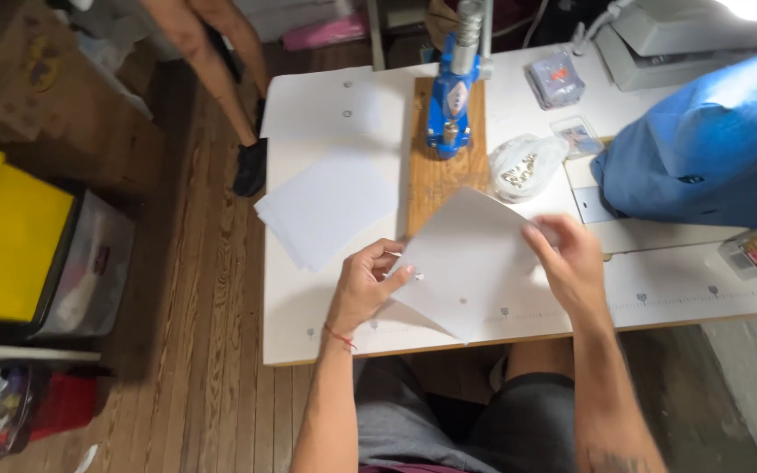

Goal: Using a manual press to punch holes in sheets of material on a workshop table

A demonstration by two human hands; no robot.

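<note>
A white sheet of paper [470,258] is held tilted above the near edge of the white table [308,337]. My left hand [364,285] pinches its left corner. My right hand [564,261] grips its right edge. A small dark dot shows near the sheet's lower middle. Behind it a blue hand press [453,96] stands on a wooden board [435,180]. A stack of white sheets [326,206] lies to the left of the board.
A clear bag of metal eyelets [526,166] lies right of the press. Blue fabric [703,149] is piled at the right, small clear boxes [556,79] near it. Another person's legs [221,61] stand at the table's far left. Yellow bin [2,232] on the floor.
</note>
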